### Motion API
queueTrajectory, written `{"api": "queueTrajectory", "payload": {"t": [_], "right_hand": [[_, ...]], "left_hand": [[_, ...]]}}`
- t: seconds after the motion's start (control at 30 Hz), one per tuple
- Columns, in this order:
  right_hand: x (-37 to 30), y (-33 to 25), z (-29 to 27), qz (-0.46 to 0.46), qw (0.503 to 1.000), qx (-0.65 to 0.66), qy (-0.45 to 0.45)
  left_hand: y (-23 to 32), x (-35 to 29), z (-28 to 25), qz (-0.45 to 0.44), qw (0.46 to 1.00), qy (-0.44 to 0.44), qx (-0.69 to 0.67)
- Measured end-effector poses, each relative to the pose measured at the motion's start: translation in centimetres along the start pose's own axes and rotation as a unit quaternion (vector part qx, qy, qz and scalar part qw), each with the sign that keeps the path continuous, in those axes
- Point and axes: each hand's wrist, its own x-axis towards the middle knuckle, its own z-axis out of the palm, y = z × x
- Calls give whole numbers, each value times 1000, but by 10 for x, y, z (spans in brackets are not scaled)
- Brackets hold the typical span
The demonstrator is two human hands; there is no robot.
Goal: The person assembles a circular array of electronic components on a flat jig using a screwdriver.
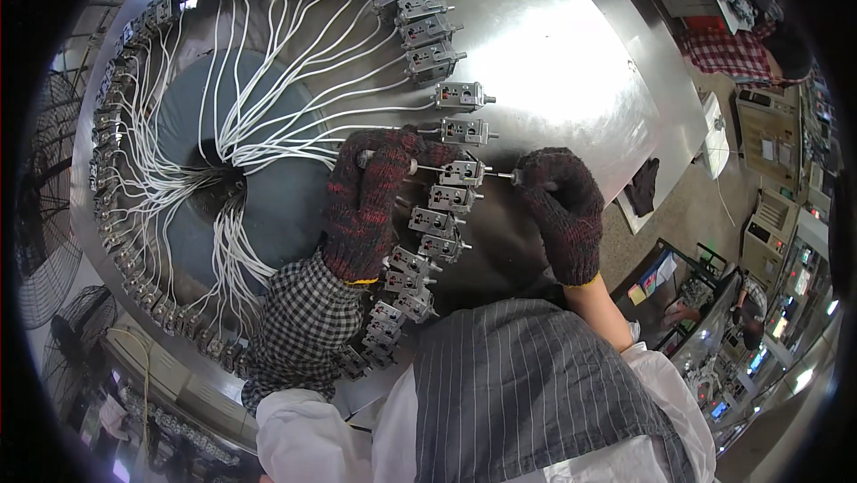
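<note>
My left hand (pixel 370 202), in a dark knitted glove flecked with red, is closed round a thin-shafted tool that looks like a screwdriver (pixel 428 168). Its pale handle end shows between the fingers, and the shaft reaches the left side of a small grey metal box mechanism (pixel 461 170). On that mechanism's other side, my gloved right hand (pixel 562 206) pinches the end of a thin metal rod (pixel 502 176) in line with its protruding shaft. Whether rod and shaft are joined I cannot tell. Similar mechanisms (pixel 460 95) stand just beyond and nearer to me.
Many more mechanisms ring the round metal table (pixel 571 63). White cables (pixel 268 126) run from them to a hole in the grey centre disc (pixel 295 224). A dark cloth (pixel 642 187) lies at the right edge. Fans (pixel 58 126) stand left; other people work at right.
</note>
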Motion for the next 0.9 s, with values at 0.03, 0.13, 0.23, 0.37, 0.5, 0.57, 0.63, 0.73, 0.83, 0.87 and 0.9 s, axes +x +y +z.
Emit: {"api": "queueTrajectory", "payload": {"t": [0.03, 0.13, 0.23, 0.37, 0.5, 0.57, 0.63, 0.73, 0.83, 0.87, 0.9], "right_hand": [[-1, -4, 2, 0, 1000, 1, -1], [-2, -18, 3, 73, 997, 11, 19], [-1, -18, -2, 152, 988, 2, 3], [-4, -14, -1, 92, 996, -21, 5], [-4, -8, -4, 28, 999, -32, -9], [-3, 6, -8, -6, 1000, -17, -15], [-2, 7, -5, -37, 999, -1, -23], [-3, -6, 0, 13, 1000, 12, -9], [-4, -14, -2, 98, 995, 16, 7], [-5, -13, -5, 120, 993, 18, 0], [-6, -15, -7, 141, 990, 28, -14]], "left_hand": [[-4, 0, -2, -1, 1000, 8, -15], [-5, 0, -4, 11, 1000, 12, -7], [2, -2, 1, -25, 998, 9, -57], [3, -3, -1, -54, 998, 25, -21], [14, -4, 5, -64, 997, 6, -50], [17, -5, 6, -64, 998, 16, 21], [24, -7, 11, -58, 998, -15, -29], [21, -10, 7, -35, 999, -13, 16], [31, -14, 13, -61, 997, 2, 55], [26, -17, 5, -62, 997, 0, 54], [22, -22, -10, -140, 990, 21, -15]]}}
